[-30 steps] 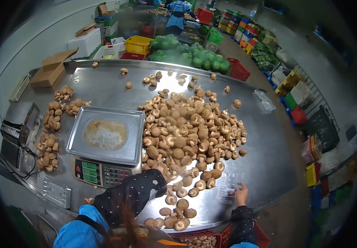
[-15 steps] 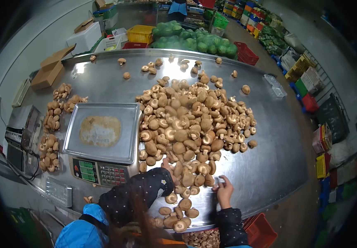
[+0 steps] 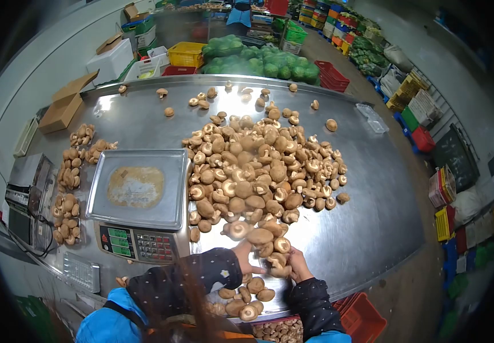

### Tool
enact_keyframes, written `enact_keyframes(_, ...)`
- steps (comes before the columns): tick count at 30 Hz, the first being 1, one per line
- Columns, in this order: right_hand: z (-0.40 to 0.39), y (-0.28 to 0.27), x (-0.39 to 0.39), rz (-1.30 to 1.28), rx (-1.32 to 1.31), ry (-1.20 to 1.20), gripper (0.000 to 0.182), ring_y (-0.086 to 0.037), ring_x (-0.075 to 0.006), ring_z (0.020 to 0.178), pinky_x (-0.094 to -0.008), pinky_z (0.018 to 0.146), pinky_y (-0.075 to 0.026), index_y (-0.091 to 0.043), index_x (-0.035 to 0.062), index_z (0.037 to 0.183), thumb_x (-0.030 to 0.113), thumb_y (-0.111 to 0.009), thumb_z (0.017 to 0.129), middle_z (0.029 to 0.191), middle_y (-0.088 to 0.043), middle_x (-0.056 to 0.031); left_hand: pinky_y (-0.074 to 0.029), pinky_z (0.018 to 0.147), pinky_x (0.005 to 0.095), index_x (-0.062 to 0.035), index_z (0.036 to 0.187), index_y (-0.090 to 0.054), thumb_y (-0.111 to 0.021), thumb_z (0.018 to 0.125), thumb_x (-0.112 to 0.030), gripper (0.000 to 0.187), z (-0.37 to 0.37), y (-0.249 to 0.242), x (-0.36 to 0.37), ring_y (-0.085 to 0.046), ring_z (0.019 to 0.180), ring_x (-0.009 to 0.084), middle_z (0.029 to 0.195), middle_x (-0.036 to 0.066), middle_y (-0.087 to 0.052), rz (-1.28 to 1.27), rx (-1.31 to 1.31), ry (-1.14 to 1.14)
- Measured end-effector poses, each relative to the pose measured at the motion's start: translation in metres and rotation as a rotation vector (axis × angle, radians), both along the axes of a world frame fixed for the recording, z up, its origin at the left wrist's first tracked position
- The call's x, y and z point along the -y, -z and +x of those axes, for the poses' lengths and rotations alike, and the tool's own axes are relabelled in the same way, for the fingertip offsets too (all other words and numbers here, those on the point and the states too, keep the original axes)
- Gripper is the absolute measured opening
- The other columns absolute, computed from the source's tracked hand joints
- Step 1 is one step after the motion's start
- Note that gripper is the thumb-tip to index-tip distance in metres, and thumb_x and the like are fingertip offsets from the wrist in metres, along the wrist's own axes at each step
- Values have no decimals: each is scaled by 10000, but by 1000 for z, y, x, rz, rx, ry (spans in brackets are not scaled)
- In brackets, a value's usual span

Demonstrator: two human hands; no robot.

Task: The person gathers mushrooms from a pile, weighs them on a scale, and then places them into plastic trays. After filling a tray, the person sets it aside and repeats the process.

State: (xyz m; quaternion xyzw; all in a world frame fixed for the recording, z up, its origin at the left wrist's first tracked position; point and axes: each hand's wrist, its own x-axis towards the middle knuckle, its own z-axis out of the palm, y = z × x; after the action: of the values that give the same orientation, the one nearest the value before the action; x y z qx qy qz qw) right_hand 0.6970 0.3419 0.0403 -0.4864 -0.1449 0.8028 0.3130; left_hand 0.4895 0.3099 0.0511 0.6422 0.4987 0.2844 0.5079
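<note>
Brown mushrooms (image 3: 258,166) lie in a large heap on the metal table (image 3: 373,211). At the near end of the heap, my left hand (image 3: 246,258) is curved against the left side of a small cluster of mushrooms (image 3: 270,243), thumb and fingers apart. On the right side of the same cluster, my right hand (image 3: 298,265) has its fingers bent round a mushroom, with the fingertips partly hidden. Several loose mushrooms (image 3: 248,311) rest at the near edge, below my left hand.
A scale (image 3: 138,186) with a bare tray stands left of the heap. Mushroom packs (image 3: 67,214) line the far left, near an empty clear tray (image 3: 81,271). Another clear tray (image 3: 373,117) lies back right. A red crate (image 3: 361,317) is below the near edge.
Both hands have closed in on the near mushrooms, the right hand moving left from the bare tabletop. Some mushrooms between them have been gathered into a tighter cluster. The view has shifted slightly.
</note>
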Motion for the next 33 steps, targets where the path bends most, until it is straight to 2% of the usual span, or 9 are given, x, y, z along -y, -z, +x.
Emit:
enact_keyframes(4, 31, 58, -7, -51, -783, -171, 272, -628, -155, 815, -289, 683, -532, -561, 11, 1107, 181, -433, 939, 996, -620, -94, -325, 1032, 394, -17, 1271, -456, -770, 634, -417, 815, -18, 35, 4, -401, 1210, 354, 1237, 220, -477, 119, -206, 31)
enact_keyframes(7, -6, -42, 13, 196, 40, -116, 222, -540, -248, 795, -375, 664, -473, -508, 50, 1053, 212, -411, 934, 833, -554, -93, -385, 974, 355, -54, 1076, -644, -746, 665, -419, 559, -27, 26, 15, -499, 1106, 315, 1124, 166, -574, -33, -184, -94)
enact_keyframes(13, -5, -53, 5, 115, -15, -281, 307, -518, -291, 827, -379, 741, -437, -514, 44, 961, 328, -399, 938, 888, -562, -140, -466, 827, 301, -91, 791, -702, -764, 680, -343, 282, -51, -55, 20, -620, 906, 210, 892, 88, -668, -390, -145, -74)
enact_keyframes(15, 7, -38, 2, 246, -12, -441, 328, -519, -272, 796, -333, 718, -433, -527, 54, 928, 368, -434, 920, 894, -566, -127, -461, 854, 319, -63, 1252, -486, -835, 573, -368, 822, -66, -48, 17, -590, 959, 227, 1116, 135, -594, -277, -60, -191)
enact_keyframes(19, -7, -29, -35, 750, 180, -858, 219, -555, -131, 832, -276, 689, -463, -575, 50, 990, 226, -478, 903, 929, -591, -51, -448, 890, 372, -75, 1420, -141, -893, 485, -319, 1224, -94, -35, 1, -504, 1091, 311, 1366, 249, -298, 101, 142, -95)
enact_keyframes(23, -97, -85, -51, 477, 192, -849, 399, -597, -139, 934, -279, 829, -491, -566, -8, 1155, -110, -516, 772, 1064, -627, -61, -410, 963, 400, -123, 1442, -92, -891, 524, -249, 1223, -136, -52, -2, -430, 1197, 277, 1384, 183, -287, 338, 112, -13)
enact_keyframes(28, -224, -118, -74, 936, 206, -1238, 411, -591, -154, 910, -284, 797, -502, -554, -13, 1170, -106, -446, 784, 1063, -616, -80, -346, 1008, 381, -117, 1326, -371, -885, 452, -198, 1018, -226, -77, 24, -401, 1171, 335, 1251, 184, -391, 268, -113, -185)
enact_keyframes(29, -248, -122, -75, 605, 53, -1185, 400, -595, -142, 885, -279, 794, -502, -562, -16, 1163, -93, -470, 782, 1039, -627, -73, -351, 998, 385, -111, 1300, -378, -886, 448, -209, 997, -245, -76, 29, -407, 1151, 345, 1229, 189, -398, 301, -176, -235)
enact_keyframes(33, -358, -66, -114, 907, 572, -1309, 258, -579, -91, 730, -256, 698, -497, -666, 36, 1044, 24, -592, 798, 822, -664, -3, -364, 985, 387, -136, 1280, -382, -878, 449, -186, 969, -311, -42, 42, -417, 1132, 343, 1179, 177, -408, 346, -242, -553)
